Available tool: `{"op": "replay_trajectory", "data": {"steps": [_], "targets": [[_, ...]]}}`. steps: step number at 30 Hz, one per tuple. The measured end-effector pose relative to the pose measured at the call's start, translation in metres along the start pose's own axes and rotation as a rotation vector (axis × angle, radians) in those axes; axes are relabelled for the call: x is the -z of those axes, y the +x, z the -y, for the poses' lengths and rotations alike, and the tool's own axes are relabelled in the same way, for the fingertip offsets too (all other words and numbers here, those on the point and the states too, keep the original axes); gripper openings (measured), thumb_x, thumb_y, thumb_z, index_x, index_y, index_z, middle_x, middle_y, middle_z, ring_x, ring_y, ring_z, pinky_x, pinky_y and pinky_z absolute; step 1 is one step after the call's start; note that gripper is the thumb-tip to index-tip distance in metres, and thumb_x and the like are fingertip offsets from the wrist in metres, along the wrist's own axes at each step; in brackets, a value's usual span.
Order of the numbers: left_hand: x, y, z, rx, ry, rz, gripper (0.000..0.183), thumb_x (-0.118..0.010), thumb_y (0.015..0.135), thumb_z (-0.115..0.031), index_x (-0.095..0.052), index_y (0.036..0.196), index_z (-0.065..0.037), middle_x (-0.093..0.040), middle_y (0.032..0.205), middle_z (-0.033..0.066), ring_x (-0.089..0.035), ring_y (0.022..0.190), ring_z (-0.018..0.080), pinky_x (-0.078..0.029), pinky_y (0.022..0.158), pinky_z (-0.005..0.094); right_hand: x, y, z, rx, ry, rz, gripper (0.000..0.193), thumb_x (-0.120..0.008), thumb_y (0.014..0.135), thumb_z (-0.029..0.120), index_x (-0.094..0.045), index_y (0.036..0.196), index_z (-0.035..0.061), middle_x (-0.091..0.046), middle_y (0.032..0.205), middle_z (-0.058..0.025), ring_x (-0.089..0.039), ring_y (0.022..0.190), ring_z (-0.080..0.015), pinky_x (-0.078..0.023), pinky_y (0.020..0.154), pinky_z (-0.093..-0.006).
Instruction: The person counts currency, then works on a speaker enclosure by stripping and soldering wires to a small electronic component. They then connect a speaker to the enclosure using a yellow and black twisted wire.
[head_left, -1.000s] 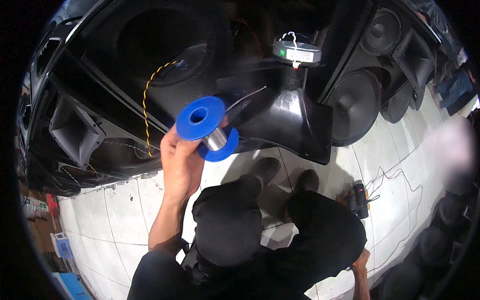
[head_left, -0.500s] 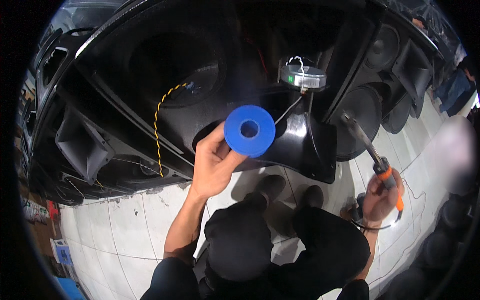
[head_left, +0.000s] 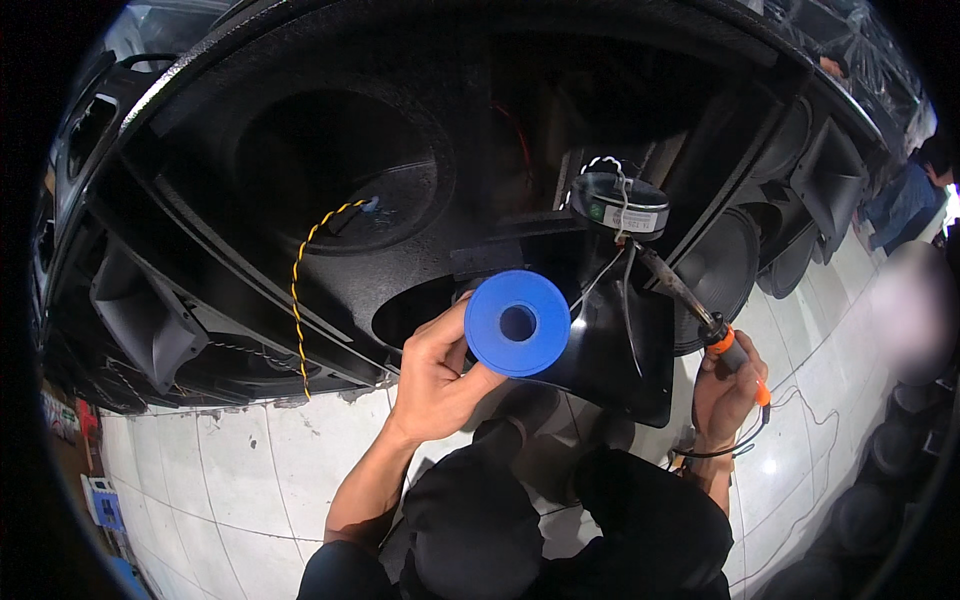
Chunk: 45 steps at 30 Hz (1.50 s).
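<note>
My left hand (head_left: 440, 375) grips a blue solder spool (head_left: 487, 330) by its rim, with the round hole facing up. A thin strand of solder (head_left: 600, 280) runs from the spool toward the terminal of a round speaker driver (head_left: 630, 215), which has a label and a white twisted wire (head_left: 603, 162). My right hand (head_left: 722, 395) is closed round the orange and black handle of a soldering iron (head_left: 690, 300). Its tip is at the driver's terminal, by the end of the strand; whether they touch, I cannot tell. The driver sits at the back of a glossy black horn (head_left: 610, 350).
A large black speaker cabinet (head_left: 480, 120) spans the far side, with a yellow-black twisted wire (head_left: 298, 290) hanging from its round opening. Other speakers with grey horns (head_left: 150, 315) stand either side. A cord (head_left: 825, 450) trails over the white tiled floor (head_left: 240, 480). Another person (head_left: 900, 190) is at far right.
The soldering iron has moved left, bringing its tip to the driver's terminal. The spool and the cabinet appear lower in the picture. Both hands keep their holds.
</note>
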<state>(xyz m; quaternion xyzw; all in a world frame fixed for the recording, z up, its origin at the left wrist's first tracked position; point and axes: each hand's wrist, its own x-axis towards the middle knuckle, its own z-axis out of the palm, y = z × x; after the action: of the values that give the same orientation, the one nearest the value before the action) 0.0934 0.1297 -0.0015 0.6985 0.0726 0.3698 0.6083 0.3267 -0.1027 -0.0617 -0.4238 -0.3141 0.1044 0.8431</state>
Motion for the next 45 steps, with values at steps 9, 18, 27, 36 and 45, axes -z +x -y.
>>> {"op": "replay_trajectory", "data": {"steps": [9,18,27,36,45], "targets": [[0.003,-0.003,0.004,0.002,-0.034,-0.019,0.038,-0.075,0.086,0.002,-0.063,0.122,0.008,-0.065,0.114,0.0097,-0.061,0.106,0.0157,-0.047,0.098,0.0313,0.019,-0.002,-0.001,-0.002,-0.089,0.240,0.049,-0.068,0.093,0.036,-0.058,0.130,0.0056,-0.057,0.123,-0.0116,-0.056,0.105,-0.0222,-0.045,0.095,-0.0337],[0.001,-0.003,0.006,0.041,-0.058,-0.025,0.040,-0.073,0.087,0.003,-0.062,0.124,0.007,-0.065,0.115,0.0085,-0.060,0.105,0.0149,-0.047,0.097,0.0306,0.011,0.007,0.002,0.168,-0.167,0.359,0.040,-0.075,0.090,0.027,-0.063,0.126,0.0140,-0.058,0.126,-0.0155,-0.058,0.115,-0.0233,-0.049,0.101,-0.0357],[-0.001,-0.001,0.007,0.022,-0.055,-0.032,0.041,-0.074,0.086,0.002,-0.063,0.125,0.007,-0.066,0.115,0.0088,-0.061,0.105,0.0149,-0.047,0.098,0.0309,0.023,0.005,-0.008,0.163,-0.204,0.324,0.041,-0.075,0.090,0.026,-0.064,0.128,0.0172,-0.056,0.124,-0.0157,-0.056,0.115,-0.0262,-0.045,0.101,-0.0406],[0.000,0.000,0.010,-0.016,-0.026,-0.021,0.041,-0.076,0.087,0.000,-0.063,0.125,0.007,-0.067,0.115,0.0092,-0.062,0.105,0.0151,-0.048,0.098,0.0317,0.024,0.006,-0.010,0.162,-0.235,0.342,0.043,-0.072,0.090,0.029,-0.061,0.130,0.0185,-0.055,0.123,-0.0164,-0.056,0.114,-0.0268,-0.045,0.101,-0.0415],[-0.001,0.001,0.011,0.001,-0.048,-0.027,0.041,-0.076,0.087,0.000,-0.062,0.126,0.007,-0.067,0.116,0.0092,-0.062,0.106,0.0146,-0.048,0.098,0.0310,0.013,0.006,-0.010,0.181,-0.208,0.231,0.035,-0.070,0.086,0.014,-0.066,0.119,0.0038,-0.062,0.110,-0.0170,-0.059,0.101,-0.0243,-0.046,0.093,-0.0357]]}}
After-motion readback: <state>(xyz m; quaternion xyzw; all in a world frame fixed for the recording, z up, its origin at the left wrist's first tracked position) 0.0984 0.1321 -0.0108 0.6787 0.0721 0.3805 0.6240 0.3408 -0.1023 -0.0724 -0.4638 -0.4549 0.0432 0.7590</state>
